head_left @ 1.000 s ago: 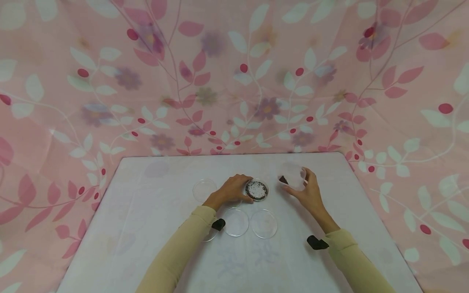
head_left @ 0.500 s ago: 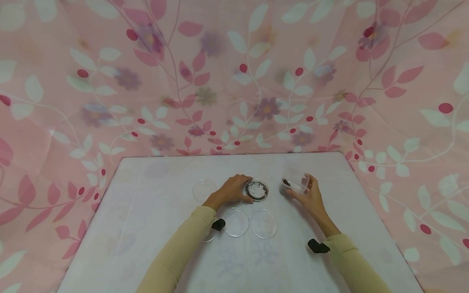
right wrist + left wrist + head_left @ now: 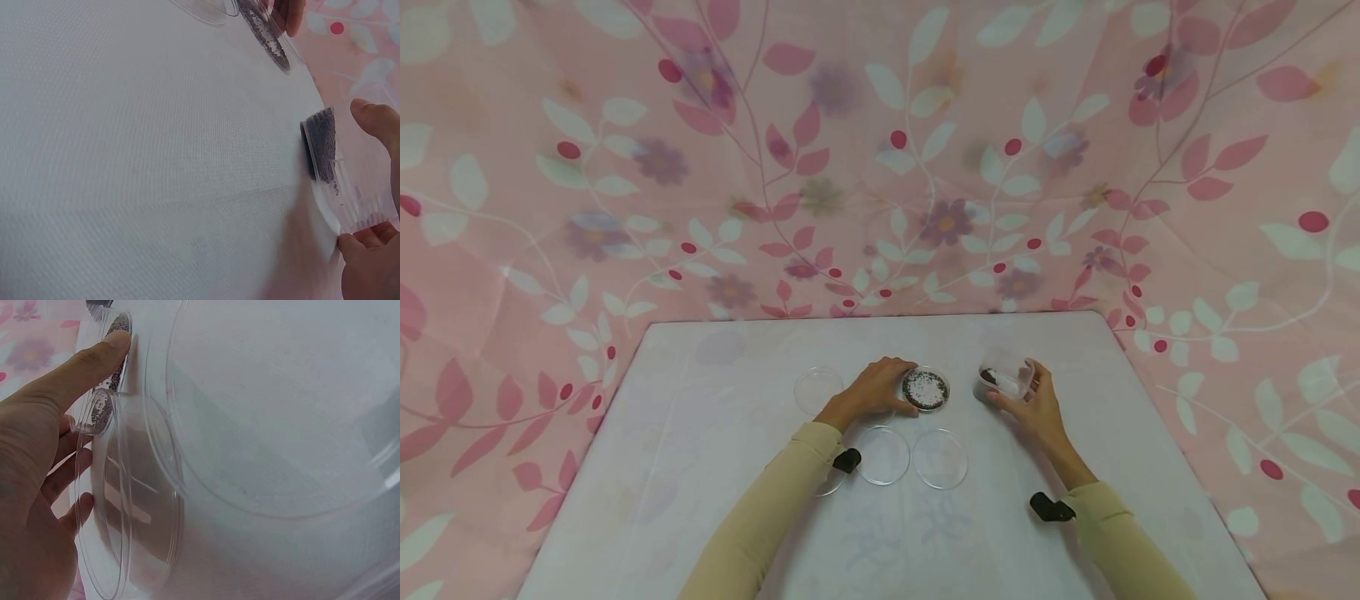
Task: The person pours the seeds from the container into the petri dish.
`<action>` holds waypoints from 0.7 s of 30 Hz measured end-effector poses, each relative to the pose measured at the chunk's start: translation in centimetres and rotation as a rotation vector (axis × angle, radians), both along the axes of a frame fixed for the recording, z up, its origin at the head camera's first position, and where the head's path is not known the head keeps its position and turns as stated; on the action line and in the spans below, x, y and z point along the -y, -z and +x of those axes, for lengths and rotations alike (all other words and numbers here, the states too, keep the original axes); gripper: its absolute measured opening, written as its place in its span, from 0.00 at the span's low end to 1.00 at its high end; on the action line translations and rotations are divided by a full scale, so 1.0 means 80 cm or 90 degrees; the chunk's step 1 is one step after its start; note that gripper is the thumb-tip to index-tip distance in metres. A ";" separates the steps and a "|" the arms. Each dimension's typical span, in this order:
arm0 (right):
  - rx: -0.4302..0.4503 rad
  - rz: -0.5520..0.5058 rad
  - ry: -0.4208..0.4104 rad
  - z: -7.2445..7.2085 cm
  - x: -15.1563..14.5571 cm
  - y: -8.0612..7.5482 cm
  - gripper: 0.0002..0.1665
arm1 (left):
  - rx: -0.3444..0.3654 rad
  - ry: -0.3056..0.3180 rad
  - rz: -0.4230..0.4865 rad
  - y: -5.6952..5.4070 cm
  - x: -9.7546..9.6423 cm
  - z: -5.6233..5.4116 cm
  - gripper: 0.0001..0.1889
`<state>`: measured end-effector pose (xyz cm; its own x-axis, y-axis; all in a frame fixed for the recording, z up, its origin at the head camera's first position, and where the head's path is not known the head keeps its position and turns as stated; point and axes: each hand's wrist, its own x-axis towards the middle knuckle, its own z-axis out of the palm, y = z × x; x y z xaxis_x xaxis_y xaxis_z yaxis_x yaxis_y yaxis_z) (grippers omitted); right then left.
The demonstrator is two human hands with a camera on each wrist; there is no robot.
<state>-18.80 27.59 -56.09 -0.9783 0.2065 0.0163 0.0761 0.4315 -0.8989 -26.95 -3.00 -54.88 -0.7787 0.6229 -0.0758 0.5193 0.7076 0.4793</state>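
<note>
My left hand [image 3: 874, 387] grips the edge of a clear petri dish [image 3: 926, 390] near the table's middle, thumb at the near side. Dark grains with white specks on top fill that dish. To its right, my right hand [image 3: 1036, 404] holds a clear plastic tub [image 3: 1015, 385] between thumb and fingers. The tub tilts a little, with dark grains [image 3: 323, 147] gathered at its left side. In the left wrist view, the thumb [image 3: 94, 362] lies over the filled dish's rim, behind other clear dishes.
Two clear petri dishes [image 3: 883, 455] [image 3: 941, 458] lie in front of the filled one. Another clear dish [image 3: 817, 390] is left of my left hand, and one dish [image 3: 831, 481] is partly under the left forearm. A floral pink cloth [image 3: 880, 208] rises behind the white-covered table [image 3: 700, 467].
My right hand has moved slightly right and lower with the tub, which has turned from a steeper tilt to nearly upright. The left hand and the filled dish have stayed in place.
</note>
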 end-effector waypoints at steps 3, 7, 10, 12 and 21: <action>0.000 0.000 -0.001 0.000 0.000 0.001 0.61 | 0.001 0.000 0.004 0.000 0.000 0.000 0.46; 0.006 0.002 0.002 0.001 0.001 0.000 0.61 | 0.005 0.003 0.011 -0.002 0.001 0.001 0.46; 0.015 0.005 0.004 0.003 0.001 0.000 0.63 | 0.005 0.007 0.013 -0.002 0.001 0.001 0.46; 0.019 0.006 0.002 0.004 0.001 0.001 0.63 | 0.005 0.008 0.012 -0.002 0.002 0.001 0.46; -0.004 -0.002 -0.007 0.006 0.002 0.003 0.63 | 0.009 0.010 0.013 -0.001 0.003 -0.001 0.46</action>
